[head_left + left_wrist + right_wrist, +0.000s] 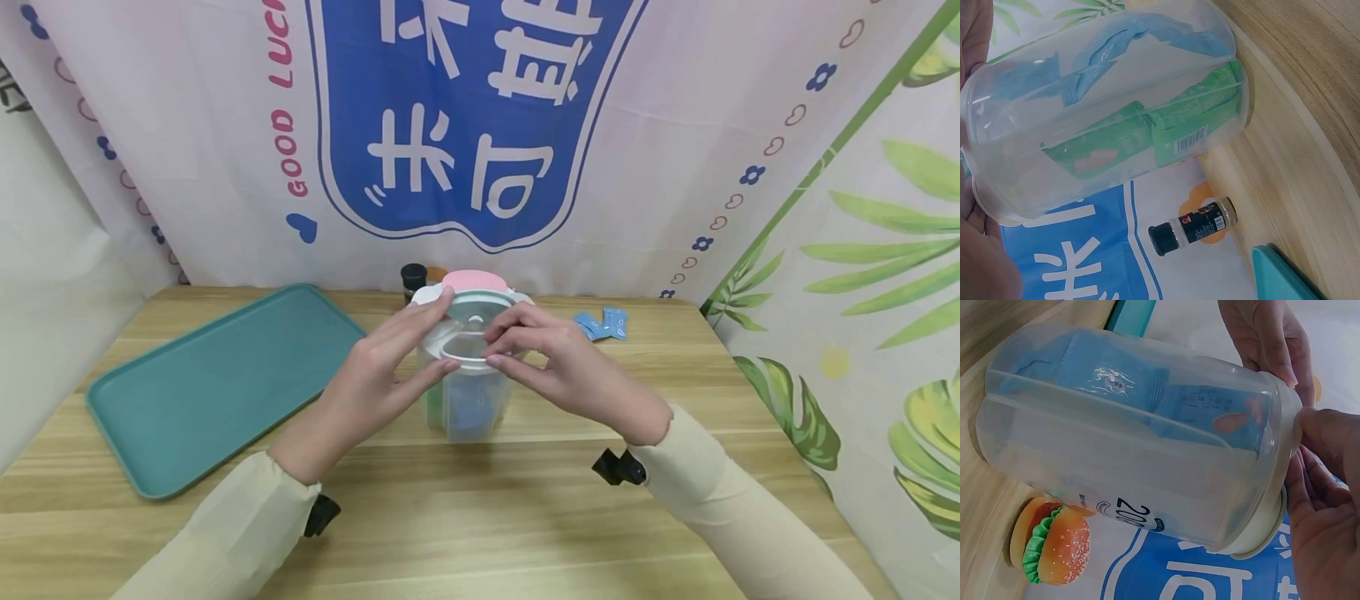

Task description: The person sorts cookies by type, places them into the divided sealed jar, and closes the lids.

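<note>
A clear plastic storage jar point(468, 408) with compartments stands upright on the table between my hands. Blue packets point(1110, 375) lie in one compartment and green packets point(1194, 115) in another. Its white lid point(433, 342) has a pale green flap point(459, 310) raised at the near side and a pink flap point(474, 281) behind. My left hand point(378, 358) rests on the lid's left side, fingers fairly straight, thumb at the front rim. My right hand point(551, 354) has curled fingers at the opening and its thumb on the rim, gripping the lid's edge; the fingertips are partly hidden.
A teal tray point(225, 392) lies at the left. Behind the jar stand a black-capped bottle point(1191, 226) and a burger-shaped item point(1054, 544). Several blue packets point(603, 323) lie on the table at the back right. A printed cloth point(637, 208) hangs along the table's back edge.
</note>
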The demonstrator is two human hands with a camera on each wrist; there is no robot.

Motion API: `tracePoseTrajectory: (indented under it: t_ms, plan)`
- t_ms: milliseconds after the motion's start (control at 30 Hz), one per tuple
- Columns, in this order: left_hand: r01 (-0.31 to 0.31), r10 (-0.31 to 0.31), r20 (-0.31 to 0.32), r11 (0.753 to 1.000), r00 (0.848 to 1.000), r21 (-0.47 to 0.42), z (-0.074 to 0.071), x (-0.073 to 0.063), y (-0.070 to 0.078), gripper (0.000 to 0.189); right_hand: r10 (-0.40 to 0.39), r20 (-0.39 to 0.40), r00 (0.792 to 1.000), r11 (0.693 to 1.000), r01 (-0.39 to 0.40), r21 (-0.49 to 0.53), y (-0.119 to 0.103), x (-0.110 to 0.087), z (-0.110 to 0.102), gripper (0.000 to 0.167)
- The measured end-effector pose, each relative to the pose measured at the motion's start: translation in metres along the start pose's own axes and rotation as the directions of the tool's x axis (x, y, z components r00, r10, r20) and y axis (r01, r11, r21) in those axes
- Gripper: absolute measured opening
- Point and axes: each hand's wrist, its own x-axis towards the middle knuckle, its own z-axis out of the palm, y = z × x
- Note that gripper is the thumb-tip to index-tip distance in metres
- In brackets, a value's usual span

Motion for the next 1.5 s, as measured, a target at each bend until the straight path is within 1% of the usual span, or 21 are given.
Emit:
tracePoseTrajectory:
  t_ms: [433,567,633,700,767,800,833,867,933,1000,1033,1100,1167,1233,1300,1367,1400,1467,1500]
  plan:
    - [0.016,-0.016,0.009,1.000,1.000,0.011,0.000,0.001,0.001,0.079,0.000,-0.001,1.000,1.000,0.000,0.024,0.001,-0.001,-0.001,0.009]
    - [0.038,-0.038,0.020,0.999,0.999,0.013,0.000,0.000,0.002,0.080,0.014,-0.021,1.000,0.994,-0.011,0.105,0.002,-0.003,-0.005,0.013]
    - [0.046,-0.046,0.026,0.999,0.999,0.008,0.000,0.000,0.002,0.081,0.018,-0.061,0.998,0.986,-0.008,0.166,0.006,-0.004,-0.008,0.014]
    - [0.050,-0.050,0.029,0.999,0.998,0.002,0.000,0.001,0.002,0.081,0.024,-0.129,0.991,0.973,0.006,0.230,0.012,-0.006,-0.011,0.014]
    - [0.049,-0.049,0.027,0.999,0.998,-0.002,0.000,0.001,0.002,0.081,0.053,-0.217,0.975,0.954,0.015,0.298,0.021,-0.010,-0.015,0.013]
    - [0.046,-0.046,0.025,0.999,0.999,-0.002,0.000,0.001,0.002,0.082,0.074,-0.270,0.960,0.947,0.017,0.320,0.026,-0.011,-0.017,0.012]
    - [0.045,-0.045,0.024,0.999,0.999,-0.002,0.000,0.001,0.002,0.082,0.104,-0.322,0.941,0.942,0.011,0.335,0.032,-0.013,-0.019,0.011]
    - [0.043,-0.043,0.023,0.999,0.999,0.000,0.000,0.001,0.002,0.082,0.140,-0.372,0.918,0.939,-0.003,0.345,0.038,-0.015,-0.021,0.010]
    - [0.041,-0.041,0.022,0.999,0.999,0.001,0.000,0.001,0.002,0.082,0.223,-0.452,0.864,0.930,-0.050,0.363,0.052,-0.018,-0.026,0.011]
    - [0.038,-0.038,0.021,0.999,0.999,-0.001,0.000,0.001,0.001,0.081,0.300,-0.500,0.812,0.924,-0.118,0.363,0.068,-0.023,-0.030,0.017]
    - [0.037,-0.037,0.020,0.999,0.999,-0.003,0.000,0.001,0.001,0.081,0.340,-0.506,0.793,0.916,-0.158,0.367,0.076,-0.025,-0.032,0.020]
    - [0.033,-0.033,0.017,0.999,0.999,-0.005,0.000,0.000,0.001,0.081,0.417,-0.493,0.764,0.892,-0.238,0.385,0.094,-0.031,-0.035,0.025]
    - [0.029,-0.029,0.013,1.000,0.999,-0.006,0.000,0.000,0.000,0.080,0.485,-0.457,0.746,0.867,-0.343,0.360,0.112,-0.038,-0.036,0.029]
    - [0.027,-0.027,0.011,1.000,1.000,-0.008,0.000,0.000,0.000,0.080,0.548,-0.411,0.728,0.836,-0.460,0.299,0.130,-0.047,-0.036,0.032]
    - [0.025,-0.025,0.010,1.000,1.000,-0.011,0.000,0.000,0.001,0.080,0.594,-0.372,0.713,0.801,-0.566,0.195,0.146,-0.055,-0.035,0.032]
    - [0.023,-0.022,0.010,1.000,1.000,-0.015,0.000,0.000,0.001,0.080,0.629,-0.329,0.705,0.764,-0.639,0.092,0.160,-0.063,-0.033,0.031]
    - [0.022,-0.022,0.010,1.000,1.000,-0.016,0.000,0.000,0.001,0.081,0.640,-0.307,0.704,0.751,-0.658,0.055,0.167,-0.066,-0.032,0.030]
    - [0.023,-0.023,0.014,1.000,1.000,-0.016,-0.001,0.001,0.001,0.081,0.656,-0.264,0.707,0.733,-0.681,-0.001,0.178,-0.072,-0.029,0.030]
    - [0.022,-0.022,0.014,1.000,1.000,-0.015,-0.001,0.001,0.001,0.081,0.662,-0.239,0.710,0.729,-0.685,-0.016,0.183,-0.074,-0.027,0.031]
